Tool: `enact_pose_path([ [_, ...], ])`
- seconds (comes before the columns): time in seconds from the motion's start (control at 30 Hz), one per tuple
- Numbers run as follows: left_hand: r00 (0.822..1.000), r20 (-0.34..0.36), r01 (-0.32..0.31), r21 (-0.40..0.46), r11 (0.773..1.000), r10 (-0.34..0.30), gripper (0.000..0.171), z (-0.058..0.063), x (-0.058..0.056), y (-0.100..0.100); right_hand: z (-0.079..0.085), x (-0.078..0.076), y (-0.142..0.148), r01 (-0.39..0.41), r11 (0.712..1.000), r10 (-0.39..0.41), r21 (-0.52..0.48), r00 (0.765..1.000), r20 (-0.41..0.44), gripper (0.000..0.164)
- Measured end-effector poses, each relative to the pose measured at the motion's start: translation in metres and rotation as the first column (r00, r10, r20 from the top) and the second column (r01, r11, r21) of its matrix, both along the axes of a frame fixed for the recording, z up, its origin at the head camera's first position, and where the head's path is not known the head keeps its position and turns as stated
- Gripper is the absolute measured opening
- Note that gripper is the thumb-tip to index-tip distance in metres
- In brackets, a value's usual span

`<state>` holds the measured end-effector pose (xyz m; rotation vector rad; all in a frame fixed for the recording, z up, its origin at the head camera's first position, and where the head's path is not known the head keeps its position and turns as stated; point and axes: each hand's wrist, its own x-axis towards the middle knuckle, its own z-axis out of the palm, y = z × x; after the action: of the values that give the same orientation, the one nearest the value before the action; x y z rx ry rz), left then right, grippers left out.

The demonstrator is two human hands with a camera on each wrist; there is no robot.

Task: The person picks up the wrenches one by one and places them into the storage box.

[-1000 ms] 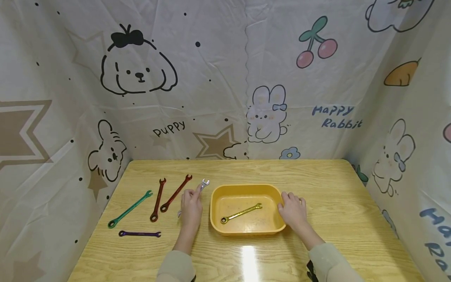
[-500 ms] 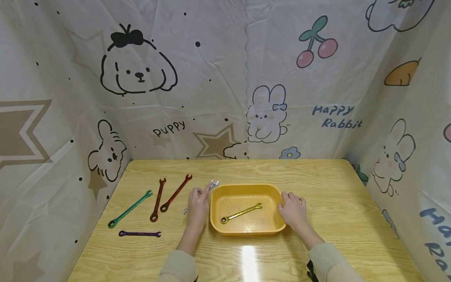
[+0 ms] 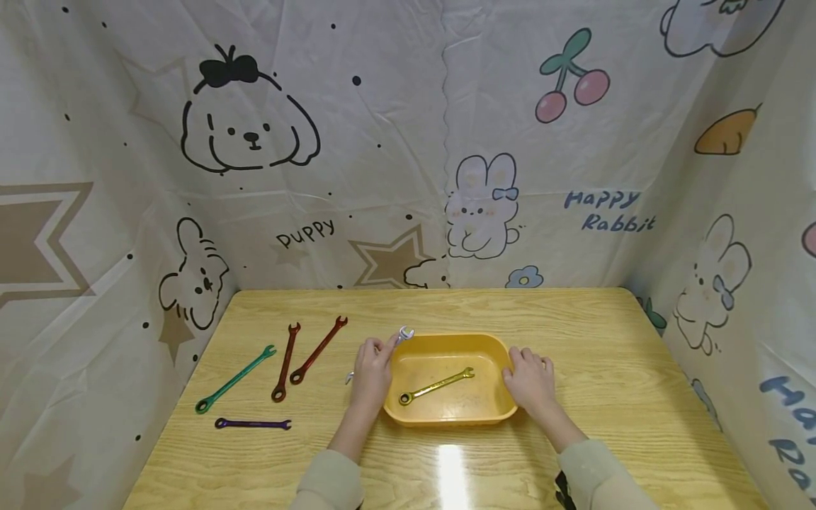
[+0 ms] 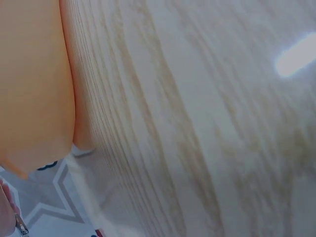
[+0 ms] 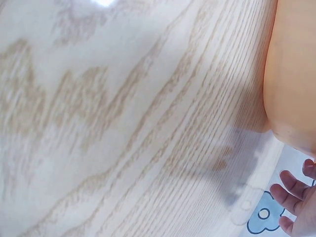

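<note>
My left hand [image 3: 372,379] grips a silver combination wrench [image 3: 404,334] at the left rim of a yellow plastic tray [image 3: 449,423]. The open-jaw end sticks out past my fingers above the tray's back-left corner. The other end shows left of the hand, and the middle is hidden. In the left wrist view, a bit of the wrench [image 4: 21,227] shows beside the fingers. My right hand [image 3: 534,381] holds the tray's right rim, thumb at the inner edge and the other fingers bent down outside. A gold ratcheting wrench [image 3: 438,385] lies inside the tray.
On the table's left lie a green wrench [image 3: 236,380], a purple wrench [image 3: 253,423], a short reddish-brown wrench [image 3: 286,362] and a longer red wrench [image 3: 319,350]. A printed cloth [image 3: 389,142] hangs around the wooden table [image 3: 593,333] at the back and sides.
My left hand has carried the silver wrench rightward, from the table beside the tray to over its left rim. The right hand and the tray have stayed in place.
</note>
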<state>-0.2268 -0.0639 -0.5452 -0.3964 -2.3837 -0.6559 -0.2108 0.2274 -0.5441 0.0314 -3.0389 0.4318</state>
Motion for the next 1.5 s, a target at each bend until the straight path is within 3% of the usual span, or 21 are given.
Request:
enact_pose_path([
  [0.3, 0.999, 0.023, 0.038, -0.014, 0.999, -0.038, 0.029, 0.004, -0.001, 0.012, 0.001, 0.001, 0.000, -0.005, 1.000, 0.005, 0.011, 1.000, -0.010, 0.030],
  [0.6, 0.993, -0.072, 0.084, -0.074, 0.994, -0.090, 0.028, 0.000, -0.004, 0.023, 0.003, 0.002, 0.000, -0.007, 1.000, 0.007, 0.020, 1.000, 0.000, 0.031],
  [0.8, 0.988, -0.088, 0.121, -0.092, 0.988, -0.129, 0.027, -0.002, -0.004, 0.031, 0.003, 0.002, 0.000, -0.009, 1.000, 0.009, 0.024, 1.000, -0.007, 0.031],
  [1.13, 0.988, -0.065, 0.129, -0.186, 0.974, -0.143, 0.031, 0.000, -0.004, 0.041, 0.001, 0.001, 0.000, -0.010, 1.000, 0.010, 0.017, 1.000, -0.013, 0.030],
  [1.37, 0.980, -0.090, 0.154, -0.228, 0.961, -0.178, 0.036, -0.002, -0.008, 0.047, 0.000, 0.000, 0.000, -0.006, 1.000, 0.006, 0.021, 1.000, -0.006, 0.030],
  [1.5, 0.980, -0.062, 0.168, -0.256, 0.952, -0.190, 0.034, -0.005, -0.010, 0.050, 0.000, 0.000, 0.000, -0.005, 1.000, 0.005, 0.019, 1.000, 0.002, 0.032],
])
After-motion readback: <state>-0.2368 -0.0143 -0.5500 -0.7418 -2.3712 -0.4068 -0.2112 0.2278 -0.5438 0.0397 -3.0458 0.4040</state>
